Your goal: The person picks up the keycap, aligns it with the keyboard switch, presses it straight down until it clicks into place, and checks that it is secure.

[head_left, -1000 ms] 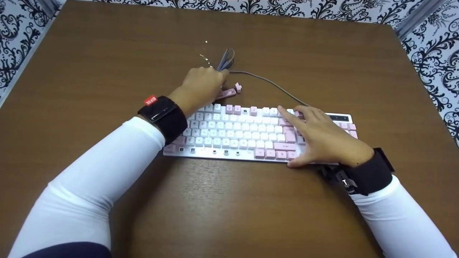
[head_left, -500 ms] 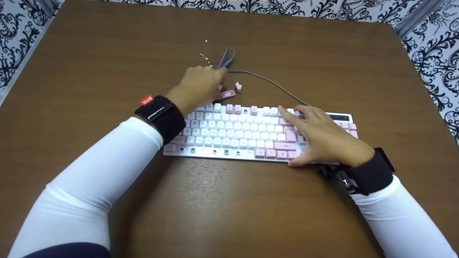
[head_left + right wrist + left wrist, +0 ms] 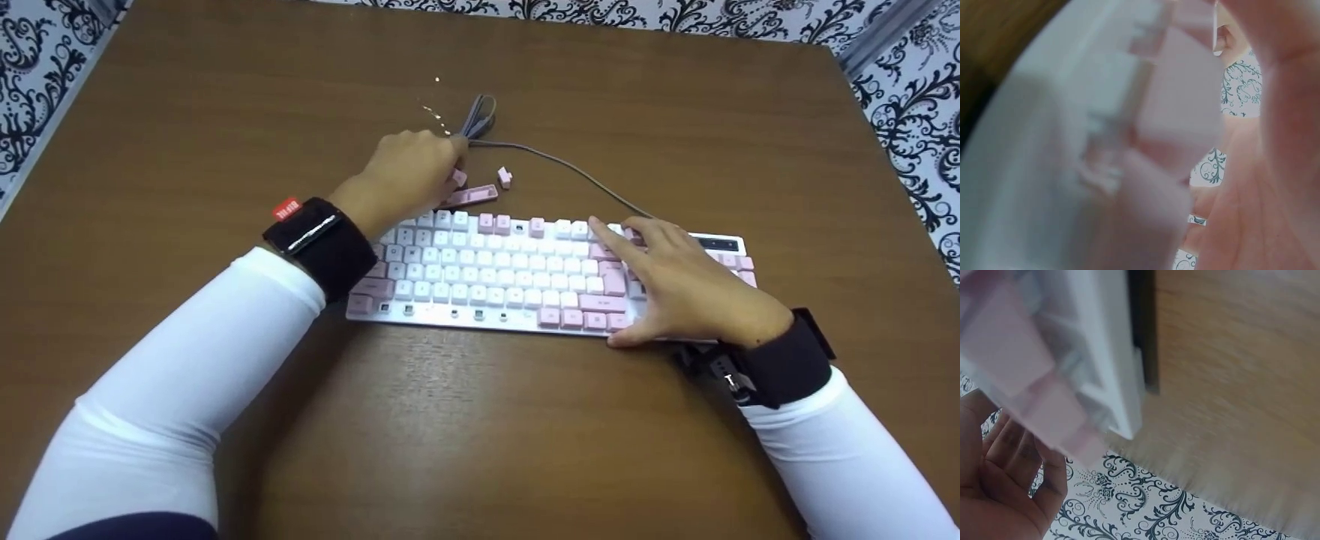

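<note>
A white keyboard (image 3: 487,262) with white and pink keycaps lies across the table, its front row partly without caps. My right hand (image 3: 682,281) is spread over its right part, fingers extended on the keys and thumb at the front edge. Beyond the keyboard's back edge, my left hand (image 3: 412,166) reaches down beside loose pink keycaps: a long keycap (image 3: 472,196), a small keycap (image 3: 505,178) and another pink keycap (image 3: 459,178) against its fingers. The left fingers (image 3: 1013,450) look bent in the left wrist view. Their tips are hidden, so whether they pinch anything is unclear.
A bundled grey cable (image 3: 478,118) lies just past my left hand, its cord running to the keyboard's back edge. Small shiny bits (image 3: 437,118) are near the bundle. The brown table (image 3: 465,427) borders patterned black-and-white wallpaper.
My left hand has shifted slightly left, uncovering more of the pink keycap by its fingers. The view has tilted a little. My right hand stays on the keyboard.
</note>
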The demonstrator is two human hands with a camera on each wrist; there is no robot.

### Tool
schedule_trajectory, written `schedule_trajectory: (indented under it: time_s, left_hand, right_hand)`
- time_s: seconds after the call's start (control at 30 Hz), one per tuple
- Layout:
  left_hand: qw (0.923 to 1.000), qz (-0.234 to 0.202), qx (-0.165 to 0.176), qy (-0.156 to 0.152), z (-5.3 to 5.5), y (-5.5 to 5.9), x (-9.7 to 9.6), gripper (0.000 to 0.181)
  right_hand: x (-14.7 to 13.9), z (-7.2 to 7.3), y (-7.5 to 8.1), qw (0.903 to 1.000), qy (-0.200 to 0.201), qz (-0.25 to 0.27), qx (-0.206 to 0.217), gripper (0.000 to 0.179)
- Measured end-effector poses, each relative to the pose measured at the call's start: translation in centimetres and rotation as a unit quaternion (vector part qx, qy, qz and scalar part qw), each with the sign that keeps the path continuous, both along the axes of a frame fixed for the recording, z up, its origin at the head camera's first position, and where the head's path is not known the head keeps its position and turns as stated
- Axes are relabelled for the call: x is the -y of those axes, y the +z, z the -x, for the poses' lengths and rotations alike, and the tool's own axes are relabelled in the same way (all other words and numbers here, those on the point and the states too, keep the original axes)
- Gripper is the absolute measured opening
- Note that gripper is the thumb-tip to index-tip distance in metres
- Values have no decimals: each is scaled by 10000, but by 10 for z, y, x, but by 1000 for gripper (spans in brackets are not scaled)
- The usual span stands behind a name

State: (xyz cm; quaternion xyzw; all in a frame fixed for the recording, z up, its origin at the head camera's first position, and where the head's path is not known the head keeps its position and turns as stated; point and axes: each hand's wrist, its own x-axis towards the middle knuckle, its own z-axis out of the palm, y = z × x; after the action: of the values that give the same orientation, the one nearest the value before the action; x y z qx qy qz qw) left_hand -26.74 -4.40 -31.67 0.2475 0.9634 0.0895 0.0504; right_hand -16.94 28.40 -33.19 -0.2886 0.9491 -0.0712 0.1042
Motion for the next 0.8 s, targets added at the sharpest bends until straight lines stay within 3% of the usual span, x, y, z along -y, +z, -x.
schedule_trajectory:
  time_s: [0.13, 0.37, 0.57, 0.8]
  left_hand:
    - [9998, -206, -29, -55, -10, 3, 3, 25]
    - [9946, -782, -410, -542, -35, 6, 7, 20]
    - [9894, -1085, -579, -768, -54, 12, 8, 15]
    - [9832, -1235, -286, -1313, -71, 13, 9, 15]
  right_hand:
    - [0, 0, 0, 10000, -11, -10, 20, 131]
    - [1, 1, 0, 10000, 8, 19, -3, 131]
    - [0, 0, 1, 10000, 40, 53, -28, 132]
    - [0, 0, 1, 10000, -11, 39, 5, 132]
